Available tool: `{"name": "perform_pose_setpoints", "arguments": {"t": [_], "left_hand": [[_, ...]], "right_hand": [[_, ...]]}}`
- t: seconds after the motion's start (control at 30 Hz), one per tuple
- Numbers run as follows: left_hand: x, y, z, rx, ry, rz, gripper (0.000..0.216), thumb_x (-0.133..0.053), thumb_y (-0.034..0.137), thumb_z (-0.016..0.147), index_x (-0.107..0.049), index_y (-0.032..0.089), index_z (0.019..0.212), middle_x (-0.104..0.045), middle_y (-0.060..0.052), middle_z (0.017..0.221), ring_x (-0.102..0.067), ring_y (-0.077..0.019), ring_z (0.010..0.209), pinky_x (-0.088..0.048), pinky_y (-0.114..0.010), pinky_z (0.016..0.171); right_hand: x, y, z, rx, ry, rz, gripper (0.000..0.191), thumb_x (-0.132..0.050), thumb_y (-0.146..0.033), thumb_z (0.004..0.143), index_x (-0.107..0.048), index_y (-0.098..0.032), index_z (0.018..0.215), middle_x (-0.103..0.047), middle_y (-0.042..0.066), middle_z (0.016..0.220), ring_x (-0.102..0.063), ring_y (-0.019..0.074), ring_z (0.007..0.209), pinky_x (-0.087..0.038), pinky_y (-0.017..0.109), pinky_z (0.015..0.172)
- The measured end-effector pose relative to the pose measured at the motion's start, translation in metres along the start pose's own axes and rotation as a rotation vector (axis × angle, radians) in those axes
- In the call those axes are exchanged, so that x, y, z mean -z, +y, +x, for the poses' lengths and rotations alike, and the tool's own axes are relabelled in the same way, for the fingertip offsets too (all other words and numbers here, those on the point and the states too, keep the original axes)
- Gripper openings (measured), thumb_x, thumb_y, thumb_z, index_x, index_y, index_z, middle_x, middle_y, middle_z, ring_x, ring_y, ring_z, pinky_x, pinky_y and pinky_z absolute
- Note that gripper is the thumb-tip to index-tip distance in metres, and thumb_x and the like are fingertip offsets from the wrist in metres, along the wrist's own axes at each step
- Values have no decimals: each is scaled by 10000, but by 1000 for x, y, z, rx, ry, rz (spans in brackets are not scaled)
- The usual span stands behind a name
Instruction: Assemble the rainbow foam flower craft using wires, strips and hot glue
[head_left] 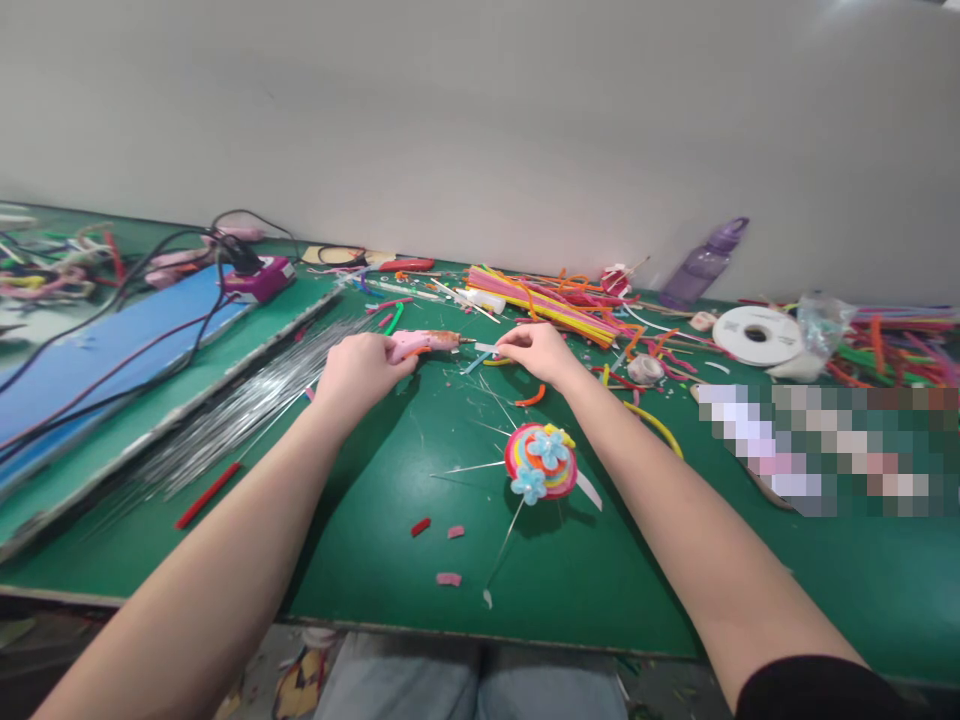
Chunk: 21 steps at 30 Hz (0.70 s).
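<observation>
My left hand (361, 375) is wrapped round a pink hot glue gun (424, 344), whose nozzle points right. Just past the nozzle, my right hand (538, 352) pinches a short white strip (486, 348) between thumb and fingertips. Whether nozzle and strip touch, I cannot tell. Nearer to me on the green table lies a round ornament (541, 462) in pink, yellow and orange coils with light blue flowers. Thin wires (472, 469) stick out around it, and a white ribbon end (589, 491) shows at its right side.
A bundle of thin wires (247, 400) lies at left beside a blue board (120, 350) and a purple power strip (264, 280) with cables. Pipe cleaners (544, 305) fill the back. A purple bottle (701, 265) and white spool (754, 335) stand at right; pink scraps (448, 579) lie in front.
</observation>
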<state>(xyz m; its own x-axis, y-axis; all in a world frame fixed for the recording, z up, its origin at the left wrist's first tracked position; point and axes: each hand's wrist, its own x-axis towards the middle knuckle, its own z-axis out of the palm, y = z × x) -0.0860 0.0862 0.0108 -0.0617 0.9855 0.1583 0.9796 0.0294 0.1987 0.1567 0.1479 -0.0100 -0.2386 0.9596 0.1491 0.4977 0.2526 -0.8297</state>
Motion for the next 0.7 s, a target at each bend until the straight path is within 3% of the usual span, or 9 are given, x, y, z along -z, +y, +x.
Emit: {"name": "perform_pose_setpoints", "arguments": {"t": [0.7], "left_hand": [[-1, -1, 2, 0, -7, -11, 366, -486, 554, 748, -554, 209, 649, -642, -65, 675, -566, -224, 635, -262, -282, 526]], "right_hand": [[0, 5, 3, -15, 78, -1, 76, -661, -148, 726, -724, -149, 768, -711, 38, 704, -624, 136, 632, -501, 273, 660]]}}
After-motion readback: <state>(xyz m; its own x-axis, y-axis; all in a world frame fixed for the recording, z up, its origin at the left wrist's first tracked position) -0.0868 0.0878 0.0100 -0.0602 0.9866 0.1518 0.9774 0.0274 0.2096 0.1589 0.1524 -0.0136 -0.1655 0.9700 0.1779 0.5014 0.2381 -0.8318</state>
